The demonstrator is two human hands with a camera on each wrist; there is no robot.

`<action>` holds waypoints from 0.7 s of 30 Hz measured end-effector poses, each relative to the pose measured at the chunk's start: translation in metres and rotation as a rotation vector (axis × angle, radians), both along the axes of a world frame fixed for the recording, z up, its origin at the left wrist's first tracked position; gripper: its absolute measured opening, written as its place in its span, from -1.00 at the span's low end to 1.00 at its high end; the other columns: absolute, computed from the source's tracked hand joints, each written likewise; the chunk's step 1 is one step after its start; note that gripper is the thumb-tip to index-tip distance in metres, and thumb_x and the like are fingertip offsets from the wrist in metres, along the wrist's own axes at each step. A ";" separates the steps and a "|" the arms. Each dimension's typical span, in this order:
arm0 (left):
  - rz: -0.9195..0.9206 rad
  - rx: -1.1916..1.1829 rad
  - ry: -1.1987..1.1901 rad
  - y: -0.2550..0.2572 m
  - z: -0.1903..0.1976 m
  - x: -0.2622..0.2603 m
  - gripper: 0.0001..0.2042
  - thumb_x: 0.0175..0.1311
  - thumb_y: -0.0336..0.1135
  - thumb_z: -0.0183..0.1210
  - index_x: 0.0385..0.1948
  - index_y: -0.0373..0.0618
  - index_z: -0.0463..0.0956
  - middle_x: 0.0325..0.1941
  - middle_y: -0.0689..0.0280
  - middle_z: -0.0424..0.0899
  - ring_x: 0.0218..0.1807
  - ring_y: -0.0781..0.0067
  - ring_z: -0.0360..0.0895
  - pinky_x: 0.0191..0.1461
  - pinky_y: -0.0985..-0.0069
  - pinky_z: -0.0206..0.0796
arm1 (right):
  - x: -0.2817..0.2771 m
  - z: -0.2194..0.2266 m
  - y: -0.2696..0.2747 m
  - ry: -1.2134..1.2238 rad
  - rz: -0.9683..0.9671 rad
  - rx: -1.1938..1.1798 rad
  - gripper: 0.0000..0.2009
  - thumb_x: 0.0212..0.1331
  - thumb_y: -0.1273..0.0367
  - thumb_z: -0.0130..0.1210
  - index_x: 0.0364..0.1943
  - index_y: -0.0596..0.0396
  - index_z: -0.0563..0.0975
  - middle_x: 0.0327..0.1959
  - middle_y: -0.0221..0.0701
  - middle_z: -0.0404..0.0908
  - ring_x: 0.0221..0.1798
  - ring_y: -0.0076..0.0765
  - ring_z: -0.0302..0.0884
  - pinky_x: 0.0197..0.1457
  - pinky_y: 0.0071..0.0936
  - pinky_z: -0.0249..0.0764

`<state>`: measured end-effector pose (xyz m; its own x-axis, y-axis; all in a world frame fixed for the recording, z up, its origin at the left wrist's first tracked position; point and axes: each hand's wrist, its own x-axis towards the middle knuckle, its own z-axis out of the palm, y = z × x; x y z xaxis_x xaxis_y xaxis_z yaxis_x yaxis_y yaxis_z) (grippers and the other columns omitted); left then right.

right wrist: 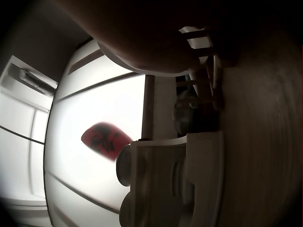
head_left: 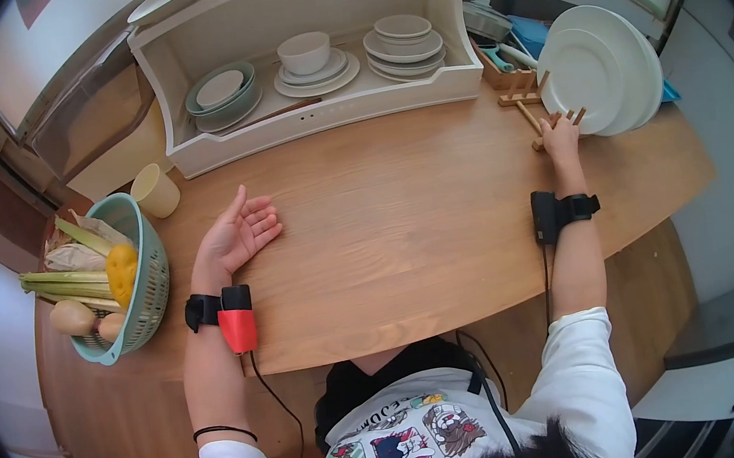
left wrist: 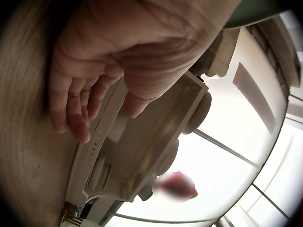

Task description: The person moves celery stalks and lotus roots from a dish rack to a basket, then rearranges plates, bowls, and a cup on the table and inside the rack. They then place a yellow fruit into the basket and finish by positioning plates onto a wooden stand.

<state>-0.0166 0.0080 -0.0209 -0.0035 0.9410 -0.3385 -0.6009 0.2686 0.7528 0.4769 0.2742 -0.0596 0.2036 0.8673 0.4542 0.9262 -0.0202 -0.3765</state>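
At the right of the head view, large white plates stand on edge in a wooden dish rack. My right hand grips the near end of that rack, its fingertips among the pegs; in the right wrist view the hand is dark and its fingers are hard to see. The left hand is at the left part of the table, fingers loosely extended and holding nothing. The left wrist view shows the same hand with its fingers slightly bent beside the tabletop.
A white shelf with stacked bowls and plates spans the table's back. On the left are a green basket of vegetables and a yellow cup. A wooden box of utensils sits behind the rack. Cables hang from both wrist cameras.
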 end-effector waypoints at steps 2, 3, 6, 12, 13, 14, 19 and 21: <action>0.000 0.005 -0.004 0.000 -0.001 0.000 -0.60 0.21 -0.01 -0.03 -0.26 -0.25 0.38 -0.37 0.23 0.52 -0.27 0.40 0.51 -0.06 0.40 0.41 | -0.003 0.001 -0.001 0.053 0.037 -0.005 -0.59 0.00 0.16 0.10 -0.30 0.33 0.52 -0.24 0.14 0.47 -0.02 0.21 0.30 0.13 -0.18 0.20; -0.002 0.006 -0.005 0.000 -0.001 -0.001 -0.60 0.21 -0.01 -0.03 -0.25 -0.25 0.38 -0.37 0.23 0.52 -0.28 0.41 0.51 -0.06 0.41 0.42 | -0.003 0.000 0.001 0.053 0.039 -0.003 -0.59 0.00 0.16 0.10 -0.30 0.33 0.52 -0.24 0.14 0.47 -0.02 0.21 0.30 0.13 -0.18 0.20; -0.002 0.009 0.021 0.000 -0.002 -0.001 -0.61 0.21 -0.02 -0.03 -0.26 -0.25 0.38 -0.37 0.23 0.53 -0.28 0.41 0.52 -0.06 0.41 0.42 | -0.001 -0.001 0.005 0.012 0.051 0.028 -0.60 0.00 0.17 0.10 -0.29 0.32 0.52 -0.23 0.13 0.47 0.00 0.23 0.28 0.13 -0.19 0.21; 0.004 0.006 0.001 0.000 0.000 0.000 -0.61 0.21 -0.02 -0.03 -0.26 -0.24 0.38 -0.37 0.23 0.53 -0.29 0.41 0.52 -0.08 0.41 0.43 | 0.001 0.002 0.006 0.117 0.029 -0.012 -0.66 0.00 0.20 0.11 -0.29 0.23 0.55 -0.21 0.12 0.46 0.00 0.17 0.30 0.12 -0.20 0.23; 0.003 0.007 0.000 0.000 0.000 0.000 -0.61 0.21 -0.02 -0.03 -0.26 -0.24 0.38 -0.37 0.23 0.53 -0.29 0.41 0.52 -0.08 0.41 0.43 | 0.001 0.003 0.005 0.111 0.023 -0.022 -0.67 0.00 0.20 0.11 -0.29 0.21 0.55 -0.20 0.09 0.47 0.00 0.16 0.31 0.11 -0.20 0.23; 0.000 0.007 -0.002 0.000 -0.001 -0.001 -0.61 0.21 -0.02 -0.03 -0.27 -0.24 0.38 -0.37 0.23 0.53 -0.29 0.41 0.52 -0.08 0.41 0.43 | 0.002 0.004 0.005 0.105 0.018 -0.032 -0.68 -0.01 0.21 0.11 -0.29 0.19 0.55 -0.18 0.06 0.47 0.00 0.15 0.32 0.10 -0.20 0.24; -0.015 0.006 -0.013 0.001 -0.002 -0.002 -0.62 0.23 -0.03 -0.06 -0.26 -0.24 0.42 -0.35 0.23 0.56 -0.28 0.42 0.53 -0.07 0.41 0.41 | -0.002 0.010 -0.003 0.097 0.019 -0.022 -0.69 0.00 0.22 0.10 -0.31 0.19 0.56 -0.23 0.00 0.51 -0.05 0.14 0.35 0.08 -0.20 0.25; -0.010 0.008 0.003 0.000 -0.002 -0.002 -0.61 0.23 -0.02 -0.05 -0.26 -0.24 0.41 -0.35 0.23 0.56 -0.28 0.42 0.53 -0.07 0.41 0.42 | -0.002 0.012 -0.005 0.107 0.028 -0.026 -0.70 0.00 0.22 0.10 -0.31 0.19 0.56 -0.25 0.00 0.51 -0.06 0.14 0.36 0.08 -0.20 0.25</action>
<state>-0.0183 0.0083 -0.0227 0.0053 0.9437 -0.3306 -0.5962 0.2684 0.7566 0.4749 0.2696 -0.0477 0.2254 0.8845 0.4085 0.8811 -0.0062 -0.4729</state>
